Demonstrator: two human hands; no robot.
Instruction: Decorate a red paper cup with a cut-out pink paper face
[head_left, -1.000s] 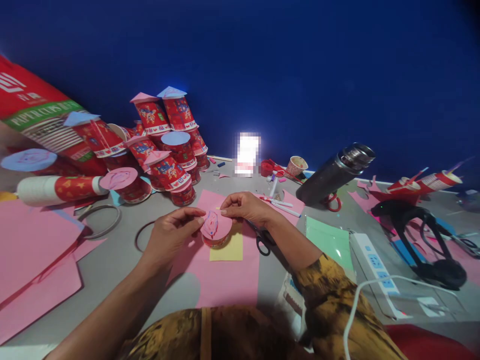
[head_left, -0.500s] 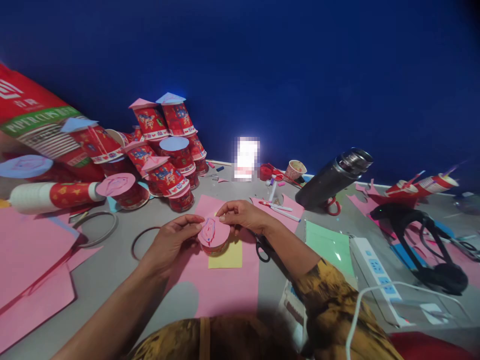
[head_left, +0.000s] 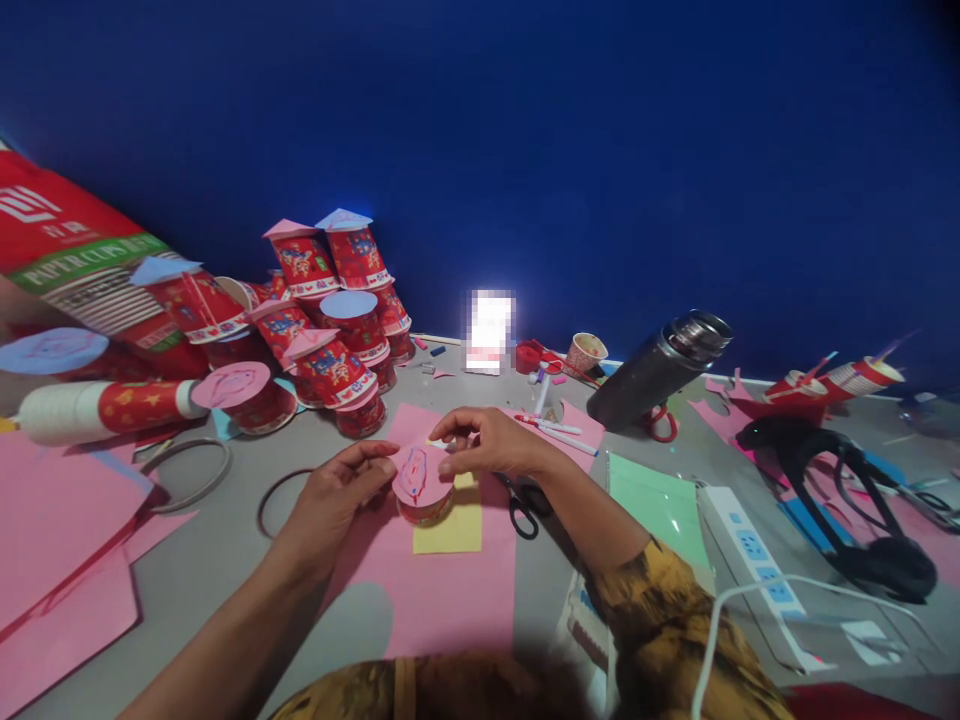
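A round pink paper disc [head_left: 421, 476] with a red and blue drawn outline lies on top of an upside-down red paper cup [head_left: 424, 515]. My left hand [head_left: 346, 492] is closed at the disc's left edge, thumb and fingertips against it. From the right, my right hand [head_left: 486, 440] curls over the disc's far edge, its thumb resting on the paper. The cup stands on a yellow paper square [head_left: 463, 528], which lies on a larger pink sheet [head_left: 457, 610]. Black-handled scissors [head_left: 525, 508] are partly hidden under my right forearm.
Stacked red cups with paper tops [head_left: 330, 370] rise at the left, beside a paper-cup bag [head_left: 82, 250]. Markers [head_left: 559, 428], a dark thermos [head_left: 660, 365], a green sheet [head_left: 652, 505], a power strip [head_left: 757, 565] and black headphones [head_left: 817, 510] occupy the right.
My right fingers have lifted and arched a little over the disc, the thumb now further onto it. The disc stays on the cup. The whole view has shifted slightly.
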